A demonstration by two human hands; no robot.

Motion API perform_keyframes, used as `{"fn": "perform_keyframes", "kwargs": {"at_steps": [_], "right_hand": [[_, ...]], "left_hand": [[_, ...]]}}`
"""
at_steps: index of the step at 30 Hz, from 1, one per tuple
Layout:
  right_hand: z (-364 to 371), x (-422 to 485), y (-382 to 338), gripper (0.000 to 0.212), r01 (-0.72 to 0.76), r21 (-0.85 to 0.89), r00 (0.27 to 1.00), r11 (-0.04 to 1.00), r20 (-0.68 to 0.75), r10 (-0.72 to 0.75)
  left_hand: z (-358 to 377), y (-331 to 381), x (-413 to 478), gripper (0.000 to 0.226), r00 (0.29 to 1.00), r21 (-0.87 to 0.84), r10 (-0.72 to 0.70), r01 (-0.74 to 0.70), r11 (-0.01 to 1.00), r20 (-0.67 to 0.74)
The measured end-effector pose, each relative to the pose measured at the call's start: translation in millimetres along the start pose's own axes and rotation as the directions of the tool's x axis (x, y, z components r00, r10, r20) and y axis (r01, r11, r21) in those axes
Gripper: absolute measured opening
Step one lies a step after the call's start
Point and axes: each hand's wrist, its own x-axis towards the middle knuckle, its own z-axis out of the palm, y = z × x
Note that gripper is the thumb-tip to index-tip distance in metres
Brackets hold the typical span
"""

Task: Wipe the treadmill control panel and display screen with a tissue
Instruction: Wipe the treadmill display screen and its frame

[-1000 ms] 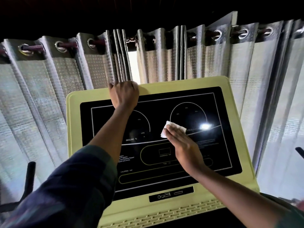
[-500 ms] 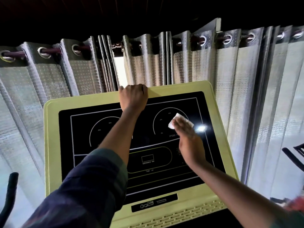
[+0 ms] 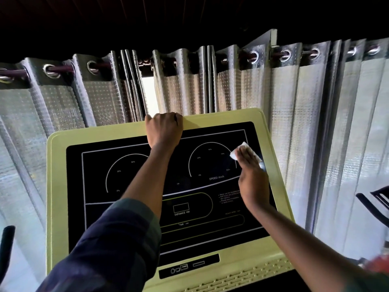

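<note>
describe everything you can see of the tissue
The tissue is a small white piece, apparently thin soft paper, seemingly folded flat. Only its upper left corner shows; the rest is hidden under the right hand, whose straight fingers press it against the black display screen. It lies near the screen's upper right corner, just right of the speed dial. Nothing else touches it; the left hand grips the console by its top edge, apart from it.

The single head-worn view looks forward and down, close over the treadmill control panel, curtains behind.
</note>
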Motion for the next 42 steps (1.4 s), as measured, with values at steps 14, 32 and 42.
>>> {"fn": "perform_keyframes", "kwargs": {"at_steps": [14,32,42], "right_hand": [[-7,-12,10,0.063,-0.046,0.000,0.998,0.999,-0.032,0.046],[-12,-18,9,0.059,-0.152,-0.002,0.986,0.988,-0.077,0.151],[0,-60,-10,0.056,-0.180,0.004,0.975,0.984,-0.132,0.179]], "left_hand": [[0,-2,0,0.049,1.000,-0.009,0.006,-0.006,1.000,0.000],[-25,-65,-104,0.037,0.911,-0.608,-0.387,0.228,0.761,-0.143],[-53,-170,-185,0.046,0.722,-0.349,-0.674,0.599,0.721,-0.156]]}}
